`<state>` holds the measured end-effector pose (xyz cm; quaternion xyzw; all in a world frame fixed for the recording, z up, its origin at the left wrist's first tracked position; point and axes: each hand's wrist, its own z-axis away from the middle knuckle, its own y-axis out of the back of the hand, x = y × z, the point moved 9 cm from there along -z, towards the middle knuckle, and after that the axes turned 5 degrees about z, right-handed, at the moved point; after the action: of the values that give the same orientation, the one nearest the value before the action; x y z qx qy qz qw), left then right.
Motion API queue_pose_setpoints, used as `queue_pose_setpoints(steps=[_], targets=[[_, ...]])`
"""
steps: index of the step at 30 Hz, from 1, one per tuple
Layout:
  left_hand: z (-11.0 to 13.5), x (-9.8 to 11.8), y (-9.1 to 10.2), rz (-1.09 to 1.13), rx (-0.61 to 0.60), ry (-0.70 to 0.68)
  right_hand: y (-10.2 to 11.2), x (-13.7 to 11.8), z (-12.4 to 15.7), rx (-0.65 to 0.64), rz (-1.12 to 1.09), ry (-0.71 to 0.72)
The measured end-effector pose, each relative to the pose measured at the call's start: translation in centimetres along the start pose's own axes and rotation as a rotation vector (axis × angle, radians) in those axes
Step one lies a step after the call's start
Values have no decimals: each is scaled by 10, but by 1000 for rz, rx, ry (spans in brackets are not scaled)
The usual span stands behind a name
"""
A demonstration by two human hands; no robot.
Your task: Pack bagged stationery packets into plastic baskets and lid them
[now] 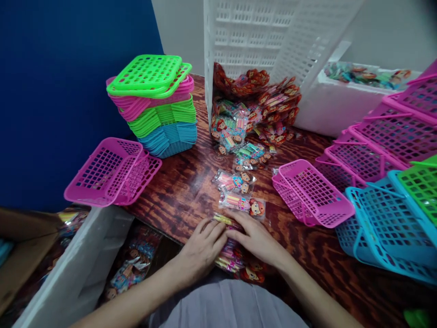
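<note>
A flat, deep-blue panel fills the upper left of the frame. The table crossing the middle has a glossy, dark reddish-brown surface with wavy grain. At upper centre a tall white plastic crate with slotted walls stands over a heap of glossy packets. Pink plastic baskets with mesh sides lean in a row at the right, beside a blue basket. In the left half rises a nested stack of baskets, blue below, then green, pink and green. A smooth white foam box sits at upper right. A pink basket tilts at the left edge of the table; a smaller pink one stands right of centre.

At lower centre, the left hand and right hand are palm down, fingers half bent, touching a stack of packets. Whether they grip it or only press it I cannot tell. The stack lies between and under them, toward the body; a flat, clear packet lies just beyond the fingers.
</note>
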<state>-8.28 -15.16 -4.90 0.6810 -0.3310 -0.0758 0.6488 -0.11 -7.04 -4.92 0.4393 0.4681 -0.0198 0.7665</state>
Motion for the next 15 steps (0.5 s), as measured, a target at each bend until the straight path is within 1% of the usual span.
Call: queue_pose_setpoints(steps=[4, 7, 11, 13, 15], targets=[[-2, -8, 0, -21, 47, 7, -12, -15, 11, -172, 71, 28], [-7, -19, -7, 24, 32, 46, -27, -16, 13, -213, 178, 5], [-12, -25, -19, 100, 20, 102, -45, -8, 9, -192, 348, -107], [-10, -28, -19, 133, 43, 136, -48, -9, 9, -141, 427, -125], [-6, -32, -16, 219, 63, 161, -47, -13, 10, -71, 483, -108]])
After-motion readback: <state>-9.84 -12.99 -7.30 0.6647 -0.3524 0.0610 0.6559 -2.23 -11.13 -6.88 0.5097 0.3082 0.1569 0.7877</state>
